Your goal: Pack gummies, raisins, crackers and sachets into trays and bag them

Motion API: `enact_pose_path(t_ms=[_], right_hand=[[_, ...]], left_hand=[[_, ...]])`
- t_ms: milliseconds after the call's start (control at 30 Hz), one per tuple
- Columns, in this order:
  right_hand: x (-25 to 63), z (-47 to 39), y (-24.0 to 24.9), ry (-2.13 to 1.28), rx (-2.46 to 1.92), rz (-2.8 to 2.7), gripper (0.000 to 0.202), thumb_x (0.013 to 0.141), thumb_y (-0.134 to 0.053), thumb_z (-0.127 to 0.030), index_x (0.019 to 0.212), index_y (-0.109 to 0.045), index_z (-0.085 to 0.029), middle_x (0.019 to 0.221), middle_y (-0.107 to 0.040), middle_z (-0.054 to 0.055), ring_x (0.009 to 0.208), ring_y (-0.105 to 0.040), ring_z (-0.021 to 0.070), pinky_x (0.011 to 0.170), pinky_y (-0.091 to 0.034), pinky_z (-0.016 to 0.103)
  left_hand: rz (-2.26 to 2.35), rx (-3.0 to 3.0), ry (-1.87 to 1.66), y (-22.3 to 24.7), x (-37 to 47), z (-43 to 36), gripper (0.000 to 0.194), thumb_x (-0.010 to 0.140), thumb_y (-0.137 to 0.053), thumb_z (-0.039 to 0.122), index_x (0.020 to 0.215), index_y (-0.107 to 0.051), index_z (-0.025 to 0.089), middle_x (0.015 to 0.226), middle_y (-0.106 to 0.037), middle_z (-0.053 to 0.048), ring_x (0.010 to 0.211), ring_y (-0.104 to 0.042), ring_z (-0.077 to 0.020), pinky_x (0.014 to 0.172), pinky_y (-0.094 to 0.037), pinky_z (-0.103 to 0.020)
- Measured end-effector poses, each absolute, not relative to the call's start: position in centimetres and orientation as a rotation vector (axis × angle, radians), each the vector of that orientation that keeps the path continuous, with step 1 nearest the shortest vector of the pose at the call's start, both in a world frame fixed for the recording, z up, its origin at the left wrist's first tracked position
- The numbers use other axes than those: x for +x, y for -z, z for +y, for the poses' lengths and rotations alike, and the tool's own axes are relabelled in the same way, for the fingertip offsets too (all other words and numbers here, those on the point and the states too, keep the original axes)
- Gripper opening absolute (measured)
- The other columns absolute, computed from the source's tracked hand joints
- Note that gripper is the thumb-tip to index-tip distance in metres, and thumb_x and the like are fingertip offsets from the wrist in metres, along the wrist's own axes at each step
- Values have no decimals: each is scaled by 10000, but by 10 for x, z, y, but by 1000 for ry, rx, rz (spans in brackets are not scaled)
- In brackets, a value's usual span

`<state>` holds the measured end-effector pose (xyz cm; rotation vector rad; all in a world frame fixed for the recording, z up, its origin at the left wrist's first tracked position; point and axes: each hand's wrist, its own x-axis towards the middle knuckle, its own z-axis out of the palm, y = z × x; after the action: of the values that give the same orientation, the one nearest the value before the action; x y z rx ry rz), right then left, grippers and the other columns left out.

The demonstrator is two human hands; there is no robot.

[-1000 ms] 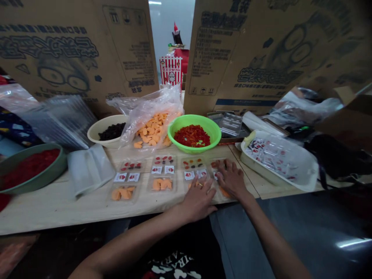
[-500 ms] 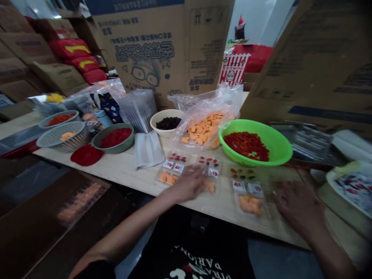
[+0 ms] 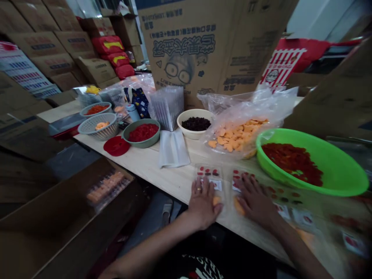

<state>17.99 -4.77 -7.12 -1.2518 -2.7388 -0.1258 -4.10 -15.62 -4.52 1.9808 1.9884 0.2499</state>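
My left hand (image 3: pixel 205 205) lies flat, fingers stretched, across the lower left of a clear compartment tray (image 3: pixel 214 179). Small red and dark pieces, white printed packets and orange pieces show in that tray around the hand. My right hand (image 3: pixel 255 199) reaches over a second clear tray (image 3: pixel 234 173) beside it, fingers extended over its packets and orange pieces. Whether its fingertips press on the tray, I cannot tell. Right of it lies a third filled tray (image 3: pixel 285 197), partly behind my right forearm. A blurred white packet (image 3: pixel 353 243) shows farther right.
Behind the trays stand a green basin (image 3: pixel 343 166) of red-orange pieces, an open plastic bag (image 3: pixel 279 106) of orange pieces and a cream bowl (image 3: pixel 193 133) of dark pieces. A grey-green bowl (image 3: pixel 142 144) stands left. Below the table's edge, an open carton (image 3: pixel 37 228) holds packed trays.
The view has swung left. My right hand has come left from beyond the third tray to the second one. My left hand has shifted from the second tray to the leftmost.
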Motion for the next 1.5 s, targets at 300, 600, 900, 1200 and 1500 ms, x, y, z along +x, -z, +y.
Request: enact_pose_path(t_ms=[300, 600, 900, 1200, 1500], right_hand=[[156, -38, 40, -158, -1086, -2639, 590, 950, -406, -462, 1481, -473, -213, 1541, -434, 169, 1403, -416, 377, 1071, -412, 602], [16, -48, 17, -744, -717, -2586, 406, 934, -413, -232, 1264, -640, -169, 1404, -567, 164, 1331, -506, 288, 1116, -399, 508], [-76, -44, -19, -226, -1125, -2744, 410, 862, -574, -229, 1268, -582, -171, 1365, -476, 196, 1223, -447, 366, 884, -472, 471], [-76, -35, 0, -320, -1216, -2706, 311, 876, -482, -48, 1149, -616, -111, 1174, -575, 167, 1100, -549, 260, 926, -435, 319], [38, -36, -3, -456, -1920, -2433, 438, 933, -470, -194, 1333, -503, -20, 1133, -647, 267, 1063, -644, 361, 895, -475, 445]], left_hand=[[2020, 1876, -802, 12, -145, -121, 427, 926, -518, 258, 1347, -565, 199, 1419, -523, -157, 1347, -444, -312, 1098, -386, -501], [2295, 1771, -541, 20, -277, -78, 140, 899, -647, 256, 867, -718, 140, 939, -615, -100, 936, -552, -240, 899, -444, -379], [2310, 2286, -444, 13, -226, -102, 293, 1030, -418, 334, 943, -637, 160, 1005, -619, -94, 994, -539, -249, 854, -401, -398], [2198, 2383, -869, 34, -242, -140, 350, 897, -427, 23, 1173, -590, 163, 1032, -685, -81, 1022, -619, -216, 875, -520, -366], [2295, 2089, -1411, 57, -187, -151, 404, 926, -433, 55, 1293, -581, 134, 1193, -710, -138, 1068, -700, -223, 912, -598, -377]])
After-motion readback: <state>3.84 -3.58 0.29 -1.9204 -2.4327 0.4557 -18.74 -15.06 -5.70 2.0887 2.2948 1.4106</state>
